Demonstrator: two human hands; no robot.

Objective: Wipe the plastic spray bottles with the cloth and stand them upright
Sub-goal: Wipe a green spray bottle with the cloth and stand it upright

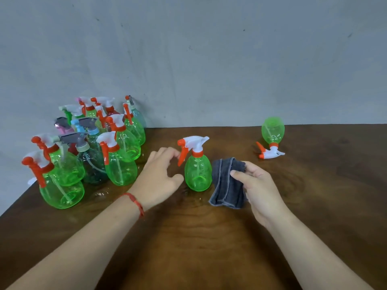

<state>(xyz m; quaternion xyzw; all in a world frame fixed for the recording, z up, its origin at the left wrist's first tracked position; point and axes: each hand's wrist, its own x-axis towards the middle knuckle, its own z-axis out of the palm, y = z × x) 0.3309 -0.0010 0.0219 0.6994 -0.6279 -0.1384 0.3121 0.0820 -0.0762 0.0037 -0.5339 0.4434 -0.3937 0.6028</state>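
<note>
Two hands flank one upright green spray bottle (198, 174) on the wooden table (209, 237).

The left hand (161, 176) hovers just left of that bottle, fingers loosely spread, holding nothing; I cannot tell if the thumb touches it. The right hand (257, 189), just right of it, pinches a folded grey cloth (226, 185) between thumb and fingers. A cluster of upright bottles (117, 155) stands further left; one green bottle (272, 130) lies on its side far to the right.

Upright green spray bottle (198, 174) between left hand (160, 177) and cloth-holding right hand (258, 188).
</note>
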